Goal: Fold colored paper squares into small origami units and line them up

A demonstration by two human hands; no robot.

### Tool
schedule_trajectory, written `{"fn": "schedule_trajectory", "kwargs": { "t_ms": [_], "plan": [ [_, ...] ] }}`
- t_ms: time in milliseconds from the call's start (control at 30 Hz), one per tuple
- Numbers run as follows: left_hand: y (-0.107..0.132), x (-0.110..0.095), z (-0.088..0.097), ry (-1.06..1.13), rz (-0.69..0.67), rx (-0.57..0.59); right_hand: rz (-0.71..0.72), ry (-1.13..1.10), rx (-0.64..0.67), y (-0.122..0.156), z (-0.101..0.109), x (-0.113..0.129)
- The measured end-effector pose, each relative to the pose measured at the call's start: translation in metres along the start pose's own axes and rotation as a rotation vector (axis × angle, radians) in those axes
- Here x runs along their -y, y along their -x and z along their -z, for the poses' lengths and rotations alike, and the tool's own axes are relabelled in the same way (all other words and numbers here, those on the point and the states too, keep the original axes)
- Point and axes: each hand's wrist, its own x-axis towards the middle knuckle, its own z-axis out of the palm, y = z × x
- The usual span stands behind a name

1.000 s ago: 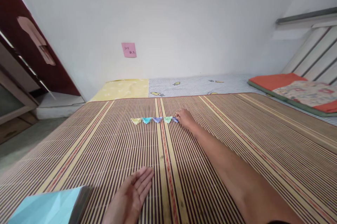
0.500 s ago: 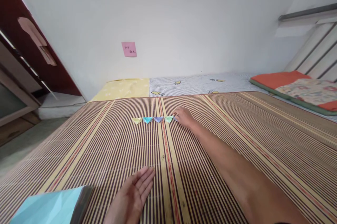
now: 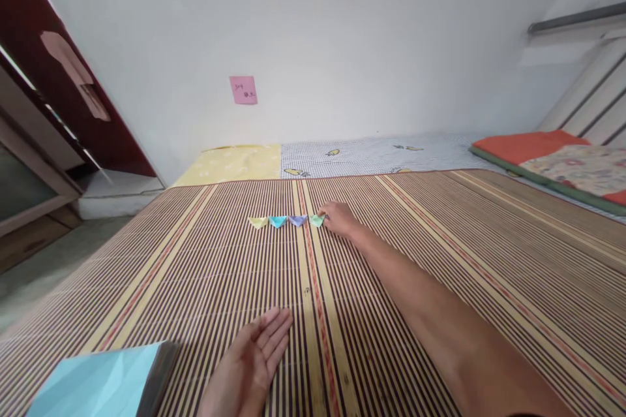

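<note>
Four small folded paper triangles lie in a row, points toward me: yellow (image 3: 257, 222), turquoise (image 3: 278, 221), purple (image 3: 297, 220) and green (image 3: 316, 220). At the far end of my reach, my right hand (image 3: 338, 218) has its fingertips pinched at the green triangle's right corner. The palm and fingers cover whatever lies just right of it. My left hand (image 3: 254, 358) rests palm up on the striped mat (image 3: 220, 286), open, its fingers stretched out and holding nothing.
A stack topped with light blue paper (image 3: 98, 381) lies at the near left. Beyond the mat are yellow cloth (image 3: 229, 164) and checked cloth (image 3: 337, 157) along the wall, which bears a pink note (image 3: 243, 89). An orange-edged cushion (image 3: 557, 149) sits at right.
My right hand has shifted slightly left, onto the green triangle's corner. A bluish bit of paper seen beneath its fingers is now hidden. My left hand stays open; the view has shifted slightly.
</note>
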Motion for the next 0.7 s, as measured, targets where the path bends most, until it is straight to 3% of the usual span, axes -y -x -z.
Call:
{"fn": "schedule_trajectory", "kwargs": {
  "t_ms": [367, 700],
  "plan": [
    [-0.013, 0.006, 0.012, 0.05, 0.015, 0.021, -0.034, 0.019, -0.017, -0.007, -0.002, 0.011],
    [-0.006, 0.008, 0.002, -0.029, -0.038, -0.041, -0.095, 0.039, 0.0, -0.014, -0.004, 0.017]
  ]
}}
